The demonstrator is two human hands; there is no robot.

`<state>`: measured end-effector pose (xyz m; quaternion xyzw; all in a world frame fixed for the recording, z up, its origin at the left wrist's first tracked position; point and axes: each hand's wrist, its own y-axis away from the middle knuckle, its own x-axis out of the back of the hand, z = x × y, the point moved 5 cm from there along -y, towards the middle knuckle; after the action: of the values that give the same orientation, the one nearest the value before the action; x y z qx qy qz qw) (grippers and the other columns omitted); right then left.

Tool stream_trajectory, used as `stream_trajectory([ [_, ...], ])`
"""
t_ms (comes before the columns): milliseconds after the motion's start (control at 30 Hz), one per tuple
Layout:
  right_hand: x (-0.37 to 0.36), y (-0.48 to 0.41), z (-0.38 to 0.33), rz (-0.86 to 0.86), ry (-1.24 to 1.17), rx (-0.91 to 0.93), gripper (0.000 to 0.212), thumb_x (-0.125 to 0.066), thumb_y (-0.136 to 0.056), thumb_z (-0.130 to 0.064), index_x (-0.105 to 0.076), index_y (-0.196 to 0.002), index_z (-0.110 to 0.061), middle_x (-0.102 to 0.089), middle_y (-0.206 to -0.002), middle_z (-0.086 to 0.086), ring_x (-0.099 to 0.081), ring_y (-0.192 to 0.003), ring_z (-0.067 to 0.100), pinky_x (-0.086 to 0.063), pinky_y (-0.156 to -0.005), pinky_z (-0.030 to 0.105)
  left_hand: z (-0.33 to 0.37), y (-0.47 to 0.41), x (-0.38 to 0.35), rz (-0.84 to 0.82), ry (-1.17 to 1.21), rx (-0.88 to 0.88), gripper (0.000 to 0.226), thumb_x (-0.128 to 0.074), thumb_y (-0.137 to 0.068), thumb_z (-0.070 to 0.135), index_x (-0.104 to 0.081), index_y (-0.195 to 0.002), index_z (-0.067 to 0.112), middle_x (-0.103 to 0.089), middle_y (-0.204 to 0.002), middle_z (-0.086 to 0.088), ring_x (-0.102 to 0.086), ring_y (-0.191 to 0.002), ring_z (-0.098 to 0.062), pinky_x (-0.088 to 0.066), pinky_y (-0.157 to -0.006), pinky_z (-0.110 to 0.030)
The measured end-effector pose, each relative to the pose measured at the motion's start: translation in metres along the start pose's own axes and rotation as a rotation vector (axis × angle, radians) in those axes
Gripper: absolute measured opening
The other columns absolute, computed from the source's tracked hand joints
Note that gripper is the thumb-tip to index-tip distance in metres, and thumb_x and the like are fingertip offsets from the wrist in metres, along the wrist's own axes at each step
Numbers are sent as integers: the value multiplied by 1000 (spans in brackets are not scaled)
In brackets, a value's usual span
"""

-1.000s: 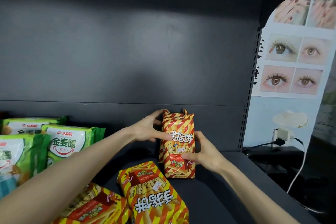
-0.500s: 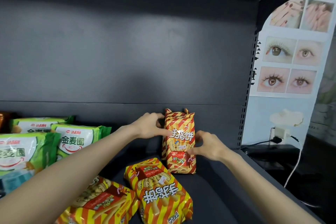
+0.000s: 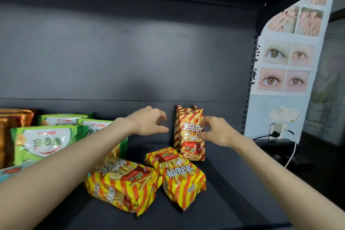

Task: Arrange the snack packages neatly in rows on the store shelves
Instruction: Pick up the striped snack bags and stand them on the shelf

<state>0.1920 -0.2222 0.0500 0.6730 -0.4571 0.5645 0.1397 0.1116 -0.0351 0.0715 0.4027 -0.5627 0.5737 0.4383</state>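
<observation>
A red-and-yellow striped snack package (image 3: 188, 127) stands upright near the back wall of the dark shelf (image 3: 233, 183). My left hand (image 3: 149, 122) hovers just left of it with loosely spread fingers, not touching it. My right hand (image 3: 214, 130) is in front of the package's right side with relaxed curled fingers and holds nothing. Two more striped packages lie flat in front: one (image 3: 179, 175) in the middle and one (image 3: 123, 185) to its left, partly under my left forearm.
Green snack bags (image 3: 46, 142) stand in rows at the left, with orange-brown packs (image 3: 13, 117) behind them. The shelf's right upright (image 3: 251, 80) borders a poster wall. A plug and white cable (image 3: 291, 147) hang at the right, outside the shelf.
Both hands have let go of the upright striped package and drawn slightly away from it. The package stays standing at the back.
</observation>
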Motion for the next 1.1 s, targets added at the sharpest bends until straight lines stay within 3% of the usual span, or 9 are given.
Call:
stream_trajectory([
  [333,-29,32,-48,-121,-60,155,38,-65,-86,-30,-56,-119,-12,-59,-120,5,-56,-106,18,-47,-82,25,-13,99,-2,-3,11,191,49,-58,-85,50,-56,-124,19,-63,-117,-2,-58,-105,-18,-48,-89,-33],
  [500,-48,58,-46,-197,-141,169,48,-62,-88,-37,-51,-127,-12,-54,-130,4,-52,-115,18,-45,-90,25,-9,142,-21,-17,84,299,58,-56,-84,57,-53,-128,19,-57,-128,-3,-49,-120,-19,-43,-98,-36],
  [700,-75,85,-33,-279,-320,36,98,-60,-79,-61,-17,-149,-9,-33,-151,5,-38,-135,23,-37,-108,35,7,178,-42,-3,138,344,58,-47,-89,55,-51,-132,17,-54,-134,-4,-48,-123,-20,-39,-102,-33],
  [833,-81,95,-27,-296,-442,-87,113,-63,-70,-68,-8,-150,-13,-29,-154,5,-35,-137,26,-35,-110,39,7,184,-45,-27,88,366,67,-39,-86,66,-52,-132,19,-55,-132,-6,-49,-123,-24,-40,-102,-39],
  [967,-77,99,-21,-301,-516,-133,110,-71,-67,-62,-16,-148,-13,-40,-147,4,-43,-131,23,-39,-105,34,13,183,-40,-60,-10,365,70,-39,-82,70,-54,-127,19,-53,-128,-7,-45,-123,-28,-40,-100,-41],
  [1100,-69,104,-16,-310,-569,-151,100,-77,-66,-53,-27,-145,-17,-50,-137,0,-51,-122,19,-42,-96,28,16,175,-33,-93,-123,324,88,-32,-70,83,-56,-124,18,-51,-130,-8,-44,-124,-27,-38,-101,-41],
])
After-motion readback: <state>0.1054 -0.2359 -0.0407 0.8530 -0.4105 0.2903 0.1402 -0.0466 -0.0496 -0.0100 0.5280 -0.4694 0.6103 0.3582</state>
